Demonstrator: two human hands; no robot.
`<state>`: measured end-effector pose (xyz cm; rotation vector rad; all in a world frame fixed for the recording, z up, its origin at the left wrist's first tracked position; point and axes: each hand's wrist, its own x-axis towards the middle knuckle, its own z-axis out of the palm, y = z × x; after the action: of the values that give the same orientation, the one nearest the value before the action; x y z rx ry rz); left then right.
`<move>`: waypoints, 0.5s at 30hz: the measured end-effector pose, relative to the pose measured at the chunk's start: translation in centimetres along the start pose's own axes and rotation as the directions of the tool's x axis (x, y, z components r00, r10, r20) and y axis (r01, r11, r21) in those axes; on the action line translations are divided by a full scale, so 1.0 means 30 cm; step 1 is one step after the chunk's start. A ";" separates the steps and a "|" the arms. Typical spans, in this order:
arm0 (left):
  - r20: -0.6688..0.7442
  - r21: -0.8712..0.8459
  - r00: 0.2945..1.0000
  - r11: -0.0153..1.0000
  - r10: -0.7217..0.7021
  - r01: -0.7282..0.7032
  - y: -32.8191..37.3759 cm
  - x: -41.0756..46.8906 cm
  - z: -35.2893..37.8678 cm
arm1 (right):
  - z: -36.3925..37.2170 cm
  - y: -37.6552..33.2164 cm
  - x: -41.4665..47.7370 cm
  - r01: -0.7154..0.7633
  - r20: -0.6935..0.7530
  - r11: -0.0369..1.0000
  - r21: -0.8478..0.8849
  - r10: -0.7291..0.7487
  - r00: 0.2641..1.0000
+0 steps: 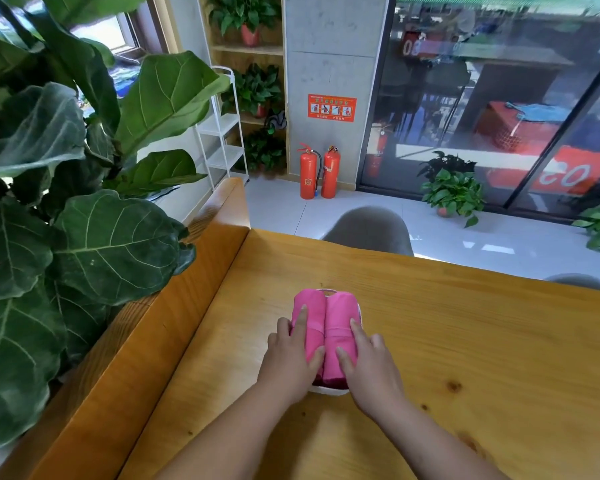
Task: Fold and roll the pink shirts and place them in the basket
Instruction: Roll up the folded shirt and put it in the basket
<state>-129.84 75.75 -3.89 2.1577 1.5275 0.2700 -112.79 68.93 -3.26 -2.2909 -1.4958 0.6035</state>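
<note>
Wooden table [465,341] across the lower view, with a broad-leaved plant [84,220] crowding nine o'clock. At six o'clock, left hand [288,362] laid on the left pink roll [312,306], fingers straight and spread, forefinger along its top. Both rolls tight, side by side and touching, filling a white basket [328,392] with only its rim showing. At twelve o'clock, red sign [332,108] above two red extinguishers [308,173], print too small to read. Right hand [371,365] flat on the right pink roll [338,313], fingers apart. At two o'clock, large white digits [568,174], seemingly 03, on red behind glass.
</note>
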 end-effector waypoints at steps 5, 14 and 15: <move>0.190 -0.083 0.973 0.990 0.128 -0.114 -0.062 -0.067 -0.044 | -0.011 0.091 -0.133 0.207 0.046 0.977 -0.058 -0.204 0.978; 0.234 0.048 0.935 0.958 0.266 -0.284 -0.108 -0.038 -0.090 | -0.034 0.132 -0.077 0.247 0.044 0.960 -0.133 -0.244 0.969; 0.218 0.072 0.935 0.951 0.279 -0.301 -0.112 -0.047 -0.079 | -0.022 0.138 -0.085 0.248 0.040 0.954 -0.170 -0.245 0.969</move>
<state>-134.15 75.97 -3.33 2.4097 1.1298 0.0600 -110.13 64.95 -4.33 -2.1750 -1.8732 0.4402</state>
